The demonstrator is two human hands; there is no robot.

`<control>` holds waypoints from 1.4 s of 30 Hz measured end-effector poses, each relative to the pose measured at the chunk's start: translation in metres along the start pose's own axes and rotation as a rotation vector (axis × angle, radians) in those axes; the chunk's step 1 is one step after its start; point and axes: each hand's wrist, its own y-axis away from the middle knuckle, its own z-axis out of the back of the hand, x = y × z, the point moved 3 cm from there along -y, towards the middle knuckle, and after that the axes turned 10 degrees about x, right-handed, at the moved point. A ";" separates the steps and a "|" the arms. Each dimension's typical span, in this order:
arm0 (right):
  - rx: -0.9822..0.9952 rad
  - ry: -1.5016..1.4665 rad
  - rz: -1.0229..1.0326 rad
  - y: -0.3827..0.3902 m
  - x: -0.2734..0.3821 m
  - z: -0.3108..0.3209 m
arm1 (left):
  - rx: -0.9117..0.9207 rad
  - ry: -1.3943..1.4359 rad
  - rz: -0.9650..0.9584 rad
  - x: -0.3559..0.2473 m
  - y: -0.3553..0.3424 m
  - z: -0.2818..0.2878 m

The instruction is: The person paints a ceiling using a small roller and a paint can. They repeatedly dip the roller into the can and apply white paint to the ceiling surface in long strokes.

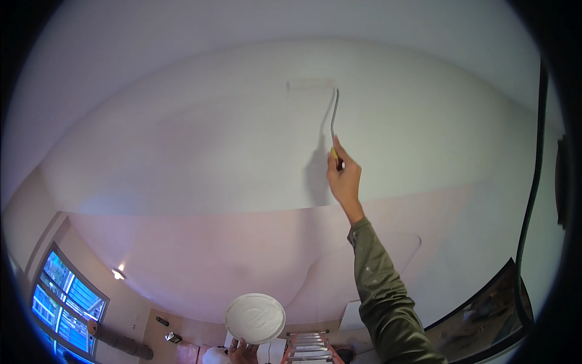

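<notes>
My right hand (pixel 344 176) is raised, its fingers wrapped round the handle of a paint roller (pixel 334 115). The grip shows a bit of yellow, and a bent metal rod leads up to a pale roller sleeve (pixel 311 85) lying flat against the white upper wall (pixel 242 133). Low in the picture, my left hand (pixel 244 352) grips the near edge of a round tub of white paint (pixel 256 318). Most of that hand is cut off or hidden beneath the tub. Pink wall (pixel 200 255) shows below the white part, and white specks dot my green right sleeve (pixel 379 267).
An orange stepladder (pixel 309 347) stands below, right of the tub. A blue-lit window (pixel 68 300) is at the lower left, beside a brown cylinder (pixel 120 340). A thick black cable (pixel 533 182) runs down the right side, near a dark framed panel (pixel 485 303).
</notes>
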 end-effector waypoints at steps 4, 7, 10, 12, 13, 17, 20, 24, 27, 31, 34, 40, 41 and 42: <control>0.005 0.017 -0.003 -0.049 0.030 0.009 | -0.011 0.036 -0.034 -0.004 0.005 -0.014; -0.001 -0.004 -0.027 -0.066 0.038 0.010 | 0.004 0.042 -0.048 -0.008 0.007 -0.013; -0.007 -0.004 -0.034 -0.069 0.041 0.007 | -0.017 0.026 -0.037 -0.009 0.008 -0.009; -0.008 0.001 -0.025 -0.074 0.043 0.010 | -0.042 0.031 -0.020 -0.007 0.009 -0.010; -0.008 0.001 -0.015 -0.078 0.044 0.011 | -0.055 0.044 -0.010 -0.003 0.006 -0.009; -0.036 -0.004 0.003 -0.079 0.040 0.006 | -0.081 -0.001 0.015 -0.008 0.012 -0.013; -0.021 -0.021 -0.046 -0.078 0.046 0.008 | -0.107 -0.001 0.036 -0.006 0.013 -0.007; -0.001 0.008 -0.049 -0.075 0.052 0.012 | -0.093 -0.005 0.013 -0.008 0.015 -0.010; -0.002 -0.005 -0.050 -0.054 0.042 0.011 | -0.108 0.003 0.000 -0.010 0.020 -0.021; 0.018 -0.032 -0.126 -0.003 0.019 0.008 | -0.065 -0.066 -0.011 -0.023 0.023 -0.050; 0.018 -0.073 -0.150 0.037 -0.001 0.003 | -0.010 -0.077 -0.037 -0.027 0.028 -0.056; 0.046 -0.037 -0.225 0.122 -0.043 -0.003 | -0.018 -0.061 -0.008 -0.034 0.038 -0.080; 0.048 -0.027 -0.241 0.138 -0.050 -0.004 | -0.019 -0.059 -0.006 -0.032 0.036 -0.074; 0.049 -0.015 -0.248 0.153 -0.055 -0.006 | -0.023 -0.058 -0.007 -0.030 0.034 -0.067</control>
